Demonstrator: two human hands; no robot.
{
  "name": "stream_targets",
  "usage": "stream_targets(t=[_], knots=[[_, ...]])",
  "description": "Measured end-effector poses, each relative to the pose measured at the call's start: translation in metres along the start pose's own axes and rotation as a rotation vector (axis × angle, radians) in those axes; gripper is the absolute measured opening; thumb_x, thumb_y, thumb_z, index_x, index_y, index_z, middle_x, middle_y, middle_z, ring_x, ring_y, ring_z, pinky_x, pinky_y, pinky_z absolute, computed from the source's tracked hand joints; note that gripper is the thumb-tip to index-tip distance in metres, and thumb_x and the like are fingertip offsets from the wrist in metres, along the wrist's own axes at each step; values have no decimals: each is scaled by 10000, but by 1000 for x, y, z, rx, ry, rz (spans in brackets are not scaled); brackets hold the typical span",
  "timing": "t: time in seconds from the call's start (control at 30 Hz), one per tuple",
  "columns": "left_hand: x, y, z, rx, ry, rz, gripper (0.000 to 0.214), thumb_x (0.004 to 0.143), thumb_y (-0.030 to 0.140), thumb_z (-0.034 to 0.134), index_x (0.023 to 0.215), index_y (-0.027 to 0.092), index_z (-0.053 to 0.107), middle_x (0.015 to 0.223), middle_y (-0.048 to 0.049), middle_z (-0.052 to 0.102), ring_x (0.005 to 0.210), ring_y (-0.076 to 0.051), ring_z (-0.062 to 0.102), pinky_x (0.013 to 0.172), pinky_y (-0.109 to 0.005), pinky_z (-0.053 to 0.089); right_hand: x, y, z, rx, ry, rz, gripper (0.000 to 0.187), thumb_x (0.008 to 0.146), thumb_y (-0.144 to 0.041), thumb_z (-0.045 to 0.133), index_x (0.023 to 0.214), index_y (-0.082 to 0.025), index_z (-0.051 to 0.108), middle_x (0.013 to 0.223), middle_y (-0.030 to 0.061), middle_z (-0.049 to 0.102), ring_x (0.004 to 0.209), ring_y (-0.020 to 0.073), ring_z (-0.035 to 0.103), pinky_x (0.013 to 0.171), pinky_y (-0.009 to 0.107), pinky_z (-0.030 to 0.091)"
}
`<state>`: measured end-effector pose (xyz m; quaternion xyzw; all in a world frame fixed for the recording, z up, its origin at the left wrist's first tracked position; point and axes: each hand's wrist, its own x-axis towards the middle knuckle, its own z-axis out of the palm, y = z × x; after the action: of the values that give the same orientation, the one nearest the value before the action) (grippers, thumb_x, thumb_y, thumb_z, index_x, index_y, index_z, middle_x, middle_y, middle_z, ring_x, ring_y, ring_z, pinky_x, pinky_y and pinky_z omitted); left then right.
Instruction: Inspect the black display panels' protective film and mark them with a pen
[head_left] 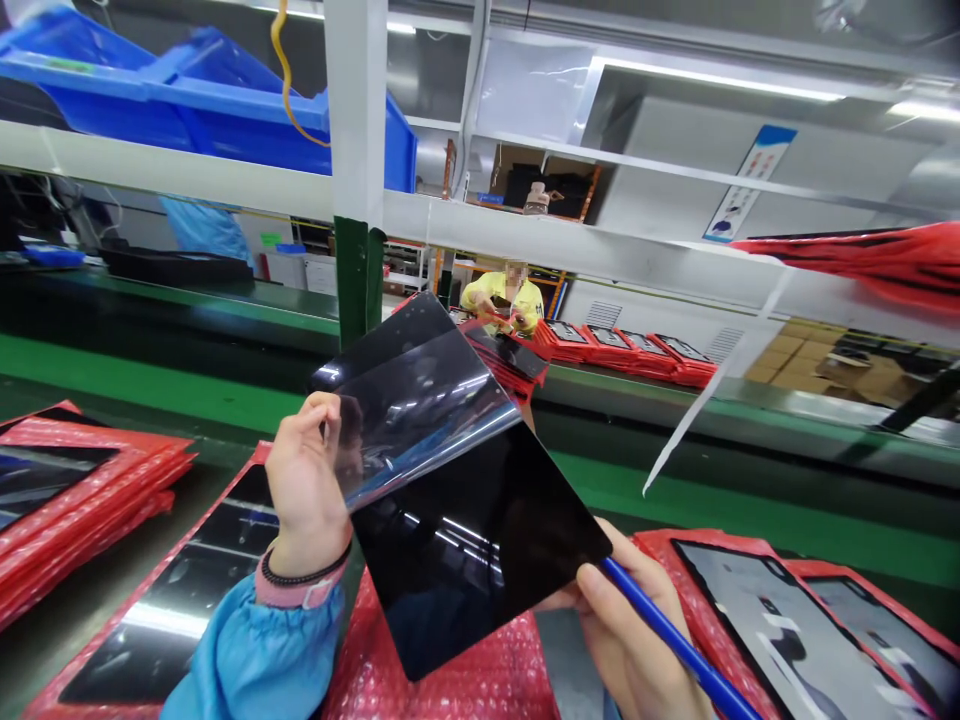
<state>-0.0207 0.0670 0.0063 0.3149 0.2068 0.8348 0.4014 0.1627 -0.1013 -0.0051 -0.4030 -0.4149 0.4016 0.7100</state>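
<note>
My left hand (307, 480) pinches the edge of a clear protective film (420, 400). The film is lifted and folded back over the upper part of a glossy black screen panel (480, 540), and the lower part of the panel is bare. My right hand (637, 620) grips the panel's lower right corner between thumb and fingers. Also in that hand is a blue rod-like tool (675, 640), whose far end runs out of view. Under the panel lies red bubble wrap (442, 660).
Red bubble-wrap sleeves with dark panels (82, 500) are stacked on the left. Another black panel (187, 580) lies nearer. Grey-backed panels (780, 620) lie on the right. A co-worker in yellow (532, 300) is across the bench. A white post (356, 100) and blue bins (187, 100) stand ahead.
</note>
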Motion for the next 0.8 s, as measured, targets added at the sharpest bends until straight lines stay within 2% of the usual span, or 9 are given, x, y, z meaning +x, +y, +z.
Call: stream_targets(t=[0.1,0.2,0.27,0.37,0.5,0.63,0.8], knots=[[3,0,-2,-32,-19,2,161,665,123,554,520,190,565,608,16,539,629,-108,498,636,-195,448,1,-3,0,51,-40,20,260,794,-353,720,1045,-295,749,907,61,763,848,266,719,807,410,575],[5,0,-4,-3,-35,29,152,651,114,561,519,190,557,609,19,546,631,-109,511,626,-196,444,0,-7,6,141,-33,55,198,765,-367,748,955,-319,773,831,38,768,784,261,728,737,388,595],[6,0,-4,4,-49,14,157,647,114,556,511,192,544,603,20,537,636,-113,509,618,-199,440,-2,-9,8,160,16,81,164,745,-393,764,894,-327,782,808,15,769,770,235,729,729,334,593],[5,2,-2,12,-76,-51,159,648,123,543,505,190,547,597,20,520,635,-117,489,613,-202,436,-5,-8,7,78,146,110,207,681,-443,806,834,-305,787,861,7,772,845,209,720,755,241,564],[-3,10,3,40,-127,-115,163,628,139,572,475,183,539,602,13,520,649,-122,497,596,-197,428,-4,-2,3,-52,251,126,284,615,-484,838,820,-296,785,939,21,765,979,244,688,848,268,541],[-17,18,7,52,-261,-251,214,668,187,560,461,184,504,579,6,469,583,-125,442,518,-217,378,0,1,4,-75,253,108,313,614,-515,828,853,-319,781,992,8,758,1027,238,670,894,280,533],[-28,20,7,34,-423,-315,246,717,266,508,483,188,515,592,-28,474,650,-168,444,583,-258,372,2,4,3,-131,235,60,328,674,-512,789,925,-301,769,1063,27,746,1067,276,659,903,347,543]])
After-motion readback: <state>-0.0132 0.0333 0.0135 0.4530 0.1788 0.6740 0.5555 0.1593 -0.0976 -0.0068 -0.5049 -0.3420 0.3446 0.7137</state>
